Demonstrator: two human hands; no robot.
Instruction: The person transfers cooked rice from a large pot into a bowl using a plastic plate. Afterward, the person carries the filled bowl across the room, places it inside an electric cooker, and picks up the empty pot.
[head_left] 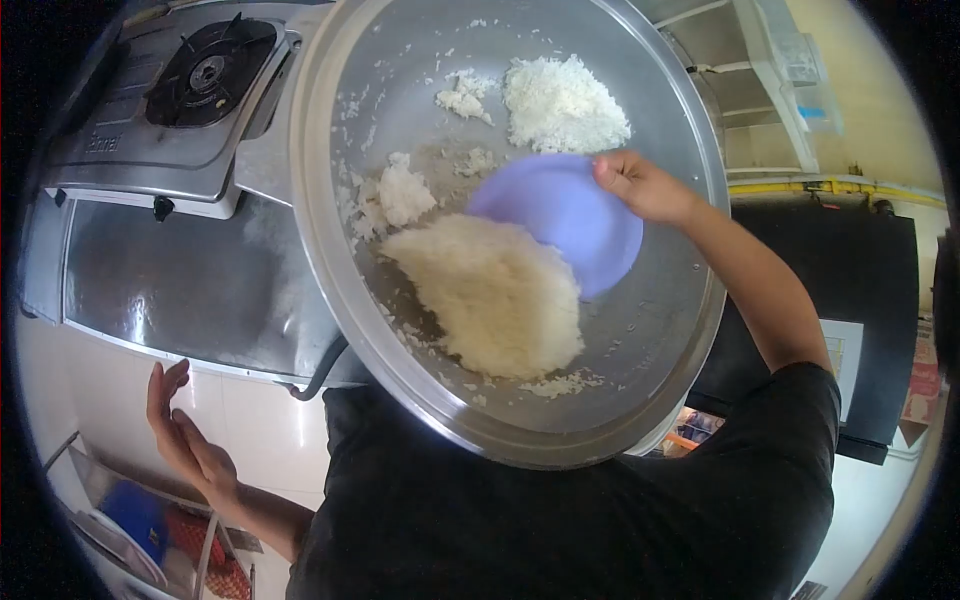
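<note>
My right hand [645,187] pinches the rim of a round purple plate [580,220] between thumb and fingers, inside a big metal pot [670,310]. The plate's edge meets a large mass of cooked rice [490,295], blurred by motion. A whiter heap of rice [565,100] lies farther up in the pot, and smaller clumps [400,190] stick near its left wall. Away from the pot on the left, my left hand [195,440] hangs in the air with fingers stretched out, holding nothing.
A gas stove [210,80] stands at the upper left, beside a metal counter [190,270]. White shelving [750,90] is at the upper right, with a yellow pipe [780,187] along the wall. A rack with a blue item [135,520] sits low on the left.
</note>
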